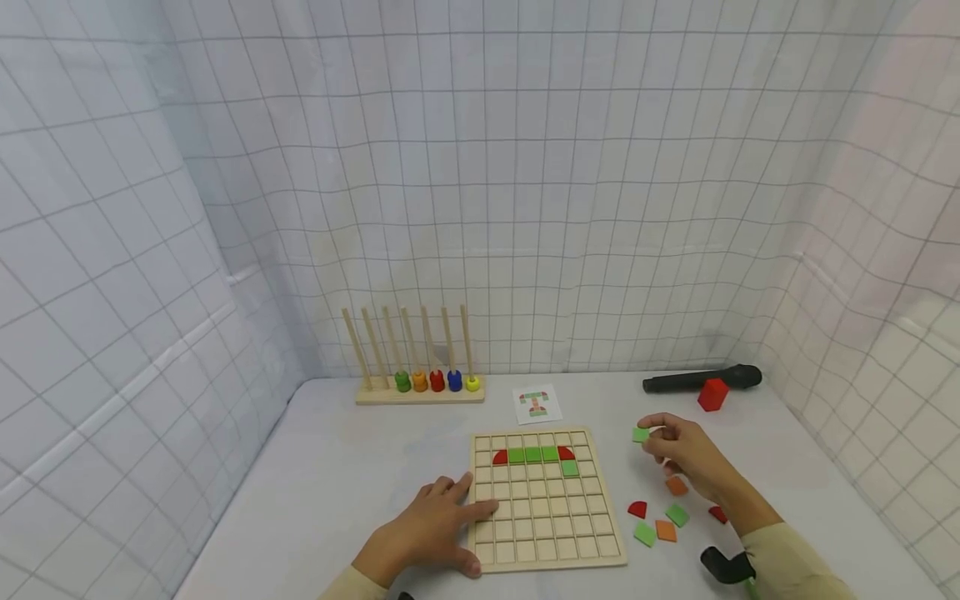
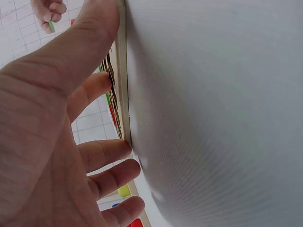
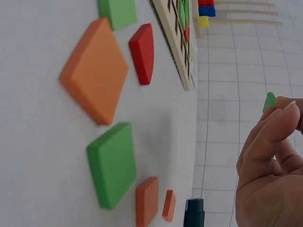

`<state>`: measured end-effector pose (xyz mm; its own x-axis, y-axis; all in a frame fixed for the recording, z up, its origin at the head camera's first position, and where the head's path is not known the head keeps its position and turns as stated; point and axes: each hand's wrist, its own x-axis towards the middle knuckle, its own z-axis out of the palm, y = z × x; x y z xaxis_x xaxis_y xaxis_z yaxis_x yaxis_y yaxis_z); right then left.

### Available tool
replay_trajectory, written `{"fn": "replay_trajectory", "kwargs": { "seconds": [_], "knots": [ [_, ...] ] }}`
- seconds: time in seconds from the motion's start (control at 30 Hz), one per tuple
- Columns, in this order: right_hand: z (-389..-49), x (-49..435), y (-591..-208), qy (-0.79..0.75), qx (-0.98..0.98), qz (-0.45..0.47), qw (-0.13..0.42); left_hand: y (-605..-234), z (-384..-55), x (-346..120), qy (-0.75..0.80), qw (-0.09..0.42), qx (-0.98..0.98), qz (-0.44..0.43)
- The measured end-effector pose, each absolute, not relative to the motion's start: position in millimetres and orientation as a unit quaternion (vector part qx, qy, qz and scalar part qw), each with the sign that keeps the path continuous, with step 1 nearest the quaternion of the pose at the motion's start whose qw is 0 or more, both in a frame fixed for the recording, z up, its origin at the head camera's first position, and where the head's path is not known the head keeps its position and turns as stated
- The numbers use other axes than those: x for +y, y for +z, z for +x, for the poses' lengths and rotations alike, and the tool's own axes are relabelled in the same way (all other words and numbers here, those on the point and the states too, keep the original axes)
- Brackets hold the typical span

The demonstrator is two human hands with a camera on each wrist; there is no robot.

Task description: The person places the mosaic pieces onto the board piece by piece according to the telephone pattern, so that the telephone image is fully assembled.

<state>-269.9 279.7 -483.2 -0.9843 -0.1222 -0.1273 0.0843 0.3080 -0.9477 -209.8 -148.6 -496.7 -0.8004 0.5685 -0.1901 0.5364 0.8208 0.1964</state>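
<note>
A wooden grid board (image 1: 555, 547) lies on the table; one of its upper rows holds a red quarter-circle tile (image 1: 500, 457), several green square tiles (image 1: 533, 455) and another red quarter-circle. One more green square (image 1: 570, 468) sits just below that row's right end. My left hand (image 1: 435, 525) rests on the board's left edge with fingers spread, one reaching over the grid. Above the table, right of the board, my right hand (image 1: 686, 454) pinches a green square tile (image 1: 640, 435) between thumb and fingers. The right wrist view shows that tile (image 3: 269, 101) at the fingertips.
Loose orange (image 1: 666, 531), green (image 1: 677, 515) and red tiles (image 1: 637, 509) lie right of the board. Behind it are a pattern card (image 1: 537, 404) and a peg stand with coloured beads (image 1: 420, 392). A black microphone (image 1: 682, 382) and a red block (image 1: 713, 394) lie back right.
</note>
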Motion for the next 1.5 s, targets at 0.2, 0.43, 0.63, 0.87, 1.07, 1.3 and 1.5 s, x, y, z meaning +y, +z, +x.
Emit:
{"fn": "replay_trajectory", "kwargs": {
  "seconds": [0.2, 0.43, 0.63, 0.87, 1.07, 1.3, 1.5],
  "knots": [
    [-280.6, 238.8, -478.0, -0.617, 0.778, -0.048, 0.107, -497.4, -210.4, -149.7, 0.067, 0.122, 0.947, 0.291],
    [-283.6, 188.4, -478.1, -0.637, 0.747, -0.115, 0.15, -500.5, -209.6, -149.9, 0.08, 0.13, 0.945, 0.289],
    [-285.9, 161.0, -472.6, -0.632, 0.745, -0.148, 0.154, -497.1, -210.2, -148.8, 0.071, 0.127, 0.945, 0.293],
    [-288.8, 141.7, -472.2, -0.624, 0.746, -0.176, 0.152, -494.1, -210.7, -147.3, 0.075, 0.128, 0.945, 0.293],
    [-289.3, 125.4, -477.4, -0.616, 0.752, -0.172, 0.158, -493.5, -211.0, -147.8, 0.072, 0.129, 0.944, 0.294],
    [-285.6, 100.0, -485.6, -0.596, 0.761, -0.171, 0.189, -494.6, -209.9, -150.2, 0.069, 0.108, 0.943, 0.308],
    [-283.4, 82.8, -493.3, -0.507, 0.828, -0.17, 0.169, -497.4, -211.0, -150.6, 0.064, 0.105, 0.941, 0.314]
  ]
}}
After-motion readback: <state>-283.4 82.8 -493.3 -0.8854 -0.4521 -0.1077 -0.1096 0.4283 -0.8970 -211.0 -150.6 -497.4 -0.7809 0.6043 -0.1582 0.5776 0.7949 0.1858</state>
